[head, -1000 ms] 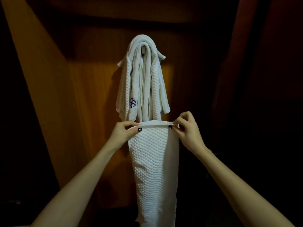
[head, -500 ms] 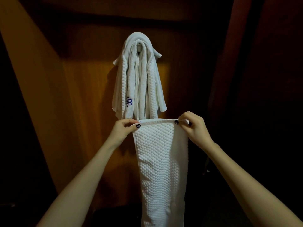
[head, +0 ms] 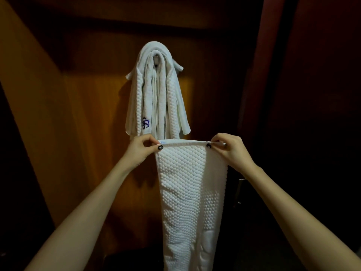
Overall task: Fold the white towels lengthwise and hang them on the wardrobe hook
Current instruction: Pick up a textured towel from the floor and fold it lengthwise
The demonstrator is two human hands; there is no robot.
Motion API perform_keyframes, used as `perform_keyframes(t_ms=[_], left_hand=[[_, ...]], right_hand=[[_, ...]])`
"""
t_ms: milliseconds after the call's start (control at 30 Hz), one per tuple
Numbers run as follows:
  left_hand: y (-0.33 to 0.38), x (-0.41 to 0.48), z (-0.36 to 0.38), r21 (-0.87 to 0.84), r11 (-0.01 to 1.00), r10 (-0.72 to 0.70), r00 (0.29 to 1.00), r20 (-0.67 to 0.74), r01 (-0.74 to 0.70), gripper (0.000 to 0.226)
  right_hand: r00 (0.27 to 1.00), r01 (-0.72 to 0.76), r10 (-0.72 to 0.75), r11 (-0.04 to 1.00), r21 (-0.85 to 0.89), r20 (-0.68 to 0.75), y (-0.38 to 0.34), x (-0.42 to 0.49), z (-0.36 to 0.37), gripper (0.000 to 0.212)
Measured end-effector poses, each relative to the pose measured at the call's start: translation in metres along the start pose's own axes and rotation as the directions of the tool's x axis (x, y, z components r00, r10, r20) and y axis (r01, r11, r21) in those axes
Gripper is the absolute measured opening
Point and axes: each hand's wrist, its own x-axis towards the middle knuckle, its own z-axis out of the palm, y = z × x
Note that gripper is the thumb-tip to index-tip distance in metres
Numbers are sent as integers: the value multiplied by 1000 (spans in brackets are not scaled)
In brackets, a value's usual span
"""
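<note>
At the far left, only the lit orange-brown wardrobe panel is seen, well apart from the hands. The left hand is closed in a pinch on the left top corner of the held towel, thumb in front and fingers behind. Above and between the hands, the hung towels are draped in folded bands over the hook, a blue emblem showing on one band just above the left hand. The held towel is kept below them, its top hem stretched level from hand to hand, the rest hanging straight down out of view. The right hand is likewise pinched on the right top corner.

Compared with a second ago, the hem has been drawn wider: the hands have been moved apart and the towel face opened out, with a smooth strip now exposed along its right edge. This is judged to be squaring up before the lengthwise fold; hanging is not yet begun.
</note>
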Motion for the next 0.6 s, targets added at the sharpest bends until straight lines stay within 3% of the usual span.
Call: perform_keyframes(t_ms=[133,267,400,500,600], left_hand=[[9,6,-3,64,996,63,998,-10,-62,24],[19,18,-14,3,1000,31,999,-13,-31,14],[28,30,-31,-51,999,8,993,-118,-14,24],[38,44,-60,-215,977,-58,971,-231,7,27],[30,36,-66,-161,983,-100,993,-58,90,23]], right_hand=[[967,-131,141,990,-58,210,5,7,-11,39],[939,-54,106,985,-167,326,11,1,-25,36],[930,-103,120,992,-68,348,13,-5,-30,28],[928,-130,125,992,-12,352,14,-15,-21,27],[931,-220,188,973,68,314,8,-23,0,28]])
